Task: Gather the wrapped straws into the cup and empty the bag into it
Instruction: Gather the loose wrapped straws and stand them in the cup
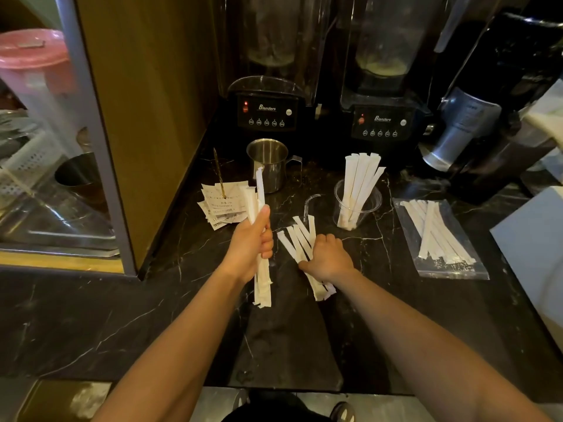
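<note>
Wrapped straws (297, 239) lie fanned on the black marbled desk (292, 339) in front of the clear plastic cup (357, 205), on its near left side, and the right hand (329, 258) rests on top of them, its fingers curled down over the middle of the fan so that the paper ends stick out beyond and behind the knuckles. Further left of the cup, the left hand (251, 243) is closed in a fist around a bundle of wrapped straws (262, 248), held nearly upright above the desk with its lower ends hanging below the wrist. The cup itself already holds several straws leaning toward its far rim. Right of the cup lies the clear bag (441, 240), flat, with more wrapped straws inside, well apart from both hands. Behind the cup and to its left stands a steel pitcher (268, 166), and further left a spike of paper receipts (222, 205). Two blenders (268, 111) stand behind the cup along the back of the desk. Nearer than the cup, between the forearms, the desk lies bare down to its front edge.
</note>
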Demonstrator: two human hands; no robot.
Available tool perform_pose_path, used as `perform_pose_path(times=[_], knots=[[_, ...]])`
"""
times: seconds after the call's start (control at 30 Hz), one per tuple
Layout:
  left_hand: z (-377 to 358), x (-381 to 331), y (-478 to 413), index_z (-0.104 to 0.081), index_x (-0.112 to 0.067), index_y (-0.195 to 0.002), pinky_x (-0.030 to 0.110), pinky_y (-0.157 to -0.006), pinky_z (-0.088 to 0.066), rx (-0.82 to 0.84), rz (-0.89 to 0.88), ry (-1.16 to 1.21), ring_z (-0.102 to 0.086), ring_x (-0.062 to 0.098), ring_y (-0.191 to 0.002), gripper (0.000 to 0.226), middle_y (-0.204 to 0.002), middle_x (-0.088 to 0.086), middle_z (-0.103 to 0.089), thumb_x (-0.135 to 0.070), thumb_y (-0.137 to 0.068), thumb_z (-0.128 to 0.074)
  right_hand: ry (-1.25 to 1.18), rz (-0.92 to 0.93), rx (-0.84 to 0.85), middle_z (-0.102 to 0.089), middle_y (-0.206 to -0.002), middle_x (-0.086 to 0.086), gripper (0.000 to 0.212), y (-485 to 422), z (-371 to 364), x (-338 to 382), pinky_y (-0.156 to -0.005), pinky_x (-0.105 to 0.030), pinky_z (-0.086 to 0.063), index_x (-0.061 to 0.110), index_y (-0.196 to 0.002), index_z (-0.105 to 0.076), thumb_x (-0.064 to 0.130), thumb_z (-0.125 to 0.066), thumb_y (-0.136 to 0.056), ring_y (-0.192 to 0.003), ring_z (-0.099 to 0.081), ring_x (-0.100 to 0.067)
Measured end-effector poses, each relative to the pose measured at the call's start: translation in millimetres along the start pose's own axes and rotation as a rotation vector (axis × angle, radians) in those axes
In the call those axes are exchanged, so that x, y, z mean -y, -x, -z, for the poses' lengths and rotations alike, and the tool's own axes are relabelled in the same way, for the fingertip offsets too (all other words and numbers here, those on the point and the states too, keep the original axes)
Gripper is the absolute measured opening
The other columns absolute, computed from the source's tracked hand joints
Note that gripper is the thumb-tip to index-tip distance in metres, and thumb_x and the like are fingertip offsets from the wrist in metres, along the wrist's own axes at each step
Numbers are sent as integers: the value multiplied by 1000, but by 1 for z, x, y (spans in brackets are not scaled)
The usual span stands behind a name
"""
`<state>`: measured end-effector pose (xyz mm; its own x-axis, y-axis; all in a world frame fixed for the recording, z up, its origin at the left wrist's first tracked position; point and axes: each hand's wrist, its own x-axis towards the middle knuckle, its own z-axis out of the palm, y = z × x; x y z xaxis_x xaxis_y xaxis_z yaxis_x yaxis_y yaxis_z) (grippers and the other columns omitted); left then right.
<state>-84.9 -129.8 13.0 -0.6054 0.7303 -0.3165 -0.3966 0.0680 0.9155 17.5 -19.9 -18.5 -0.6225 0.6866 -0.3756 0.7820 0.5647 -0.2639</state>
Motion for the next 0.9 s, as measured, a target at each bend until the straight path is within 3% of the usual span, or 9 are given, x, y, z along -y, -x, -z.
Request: perform_pose_path(times=[0.33,0.6,0.8,0.9], knots=[[0,3,-1,-40,-18,-63,15,-38,-27,5,26,-15,-26,4,-35,35,-39,-9,-31,-38,-92,-43,131,42,-55,-53,-126,-21,34,4,-1,1,-93,-41,-46,0,-120,-43,9,-51,-89,-117,-52,-36],[-1,4,1,-42,-18,-64,17,-41,-28,-12,22,-25,-27,4,-35,34,-39,-9,-31,-38,-92,-44,204,3,-106,-57,-124,-18,28,11,-5,0,-88,-39,-47,1,-119,-46,12,-45,-93,-114,-56,-34],[-4,3,-1,-42,-18,-64,18,-42,-28,-17,16,-39,-28,4,-36,33,-41,-10,-31,-36,-91,-46,-42,-92,-85,-56,-124,-19,30,10,7,0,-90,-43,-46,2,-120,-46,18,-41,-95,-114,-55,-36],[-6,2,-4,-42,-20,-62,19,-44,-28,-17,9,-42,-28,5,-38,33,-41,-10,-31,-35,-91,-47,-243,-72,-116,-57,-121,-20,29,9,20,1,-83,-41,-48,1,-118,-46,19,-39,-95,-108,-57,-36]])
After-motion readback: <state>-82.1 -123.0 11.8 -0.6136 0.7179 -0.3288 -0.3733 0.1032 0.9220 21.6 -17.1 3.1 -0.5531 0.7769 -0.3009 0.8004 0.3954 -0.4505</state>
